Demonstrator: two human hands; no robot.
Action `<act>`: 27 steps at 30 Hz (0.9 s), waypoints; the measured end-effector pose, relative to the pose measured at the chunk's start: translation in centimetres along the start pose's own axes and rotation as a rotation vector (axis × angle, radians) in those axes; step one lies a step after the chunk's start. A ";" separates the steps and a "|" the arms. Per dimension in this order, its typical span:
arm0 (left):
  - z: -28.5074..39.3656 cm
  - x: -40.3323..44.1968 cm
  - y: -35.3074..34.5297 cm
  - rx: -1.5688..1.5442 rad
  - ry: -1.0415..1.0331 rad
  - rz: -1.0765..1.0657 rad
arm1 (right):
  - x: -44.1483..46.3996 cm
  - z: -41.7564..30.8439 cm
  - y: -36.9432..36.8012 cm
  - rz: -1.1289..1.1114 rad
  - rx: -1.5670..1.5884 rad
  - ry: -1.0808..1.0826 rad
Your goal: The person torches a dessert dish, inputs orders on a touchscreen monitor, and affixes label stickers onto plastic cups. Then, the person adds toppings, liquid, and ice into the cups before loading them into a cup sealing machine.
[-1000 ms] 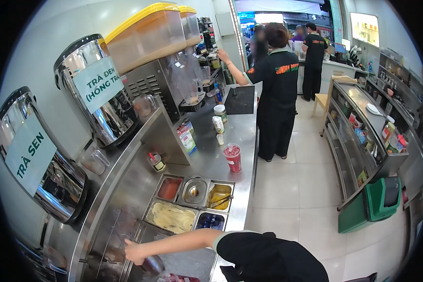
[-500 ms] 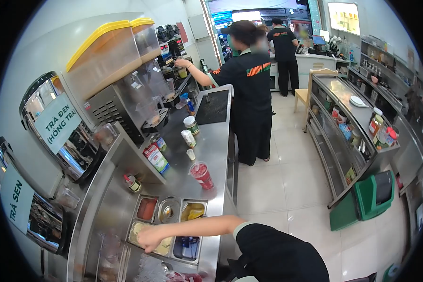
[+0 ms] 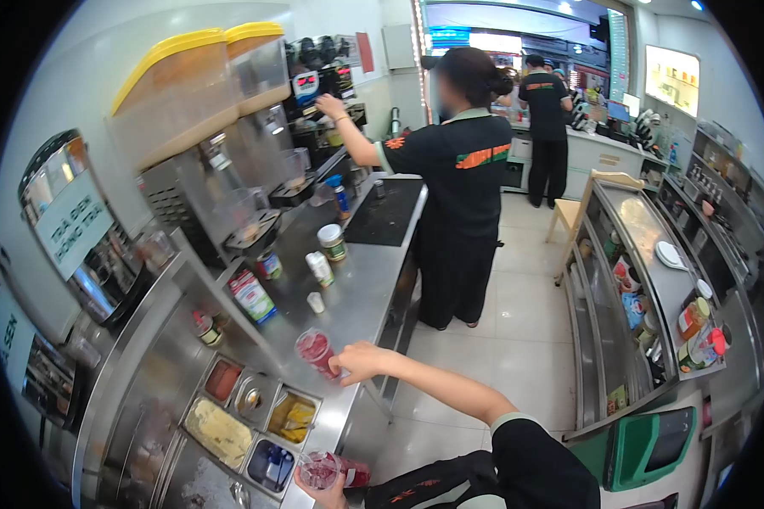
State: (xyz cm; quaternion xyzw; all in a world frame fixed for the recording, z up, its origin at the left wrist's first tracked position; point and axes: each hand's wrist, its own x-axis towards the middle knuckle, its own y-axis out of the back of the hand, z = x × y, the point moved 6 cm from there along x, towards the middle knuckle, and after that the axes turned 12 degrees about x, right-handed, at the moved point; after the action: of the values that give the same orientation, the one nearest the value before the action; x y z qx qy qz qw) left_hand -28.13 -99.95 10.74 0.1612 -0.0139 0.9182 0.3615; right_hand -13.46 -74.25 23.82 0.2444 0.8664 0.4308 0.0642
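Note:
My right hand (image 3: 361, 363) has its fingers closed at the side of a clear plastic cup (image 3: 314, 349) with red contents, near the counter's edge. At the bottom of the view, my left hand (image 3: 324, 494) is wrapped round another clear cup (image 3: 318, 469), which also has red contents and leans over. Part of that hand is cut off by the frame. Between the hands and the wall lie set-in steel pans: one with a pale yellow mass (image 3: 219, 428), one with yellow pieces (image 3: 293, 416), one with dark blue contents (image 3: 270, 465) and one with reddish contents (image 3: 222, 379).
Further along the steel counter (image 3: 293, 318) stand a carton (image 3: 252, 297), a small white bottle (image 3: 319, 269) and a lidded jar (image 3: 332, 243). A co-worker (image 3: 463, 187) reaches toward machines at the wall. Behind my right arm are a shelf rack (image 3: 624, 305) and a green bin (image 3: 654, 450).
My right hand has gone from over the pale yellow pan to the red cup on the counter. My left hand has come into view with a cup. The view has turned.

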 end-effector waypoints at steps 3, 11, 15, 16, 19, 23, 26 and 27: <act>-0.3 0.5 -2.7 -0.030 -0.050 -0.049 | -0.8 2.7 0.7 0.009 -0.013 -0.046; -5.0 6.2 -6.0 -0.358 0.310 -0.320 | 4.0 7.3 -1.6 0.066 -0.074 -0.061; -4.8 10.1 -7.6 -0.477 0.507 0.034 | 7.6 9.5 -2.9 0.094 -0.075 -0.004; -2.4 11.2 -8.8 -0.457 0.508 0.046 | 8.7 10.2 -3.2 0.021 -0.061 -0.024; -6.3 15.3 -8.6 -0.450 0.606 0.101 | 11.4 12.4 -3.7 0.076 -0.089 0.015; -10.3 19.4 -8.4 -0.425 0.670 0.215 | 13.2 13.6 -4.1 -0.162 -0.043 0.021; -7.1 22.8 -9.9 -0.364 0.563 0.268 | 14.4 13.6 -5.6 -0.234 0.046 0.138; -6.3 23.6 -10.2 -0.345 0.533 0.278 | 14.4 13.3 -5.8 -0.256 0.084 0.176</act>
State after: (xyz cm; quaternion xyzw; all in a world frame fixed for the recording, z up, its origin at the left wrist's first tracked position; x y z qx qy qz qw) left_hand -39.31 -75.92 11.05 -0.1511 -0.0961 0.9526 0.2460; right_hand -23.88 -60.78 12.46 0.0956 0.9099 0.4024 0.0322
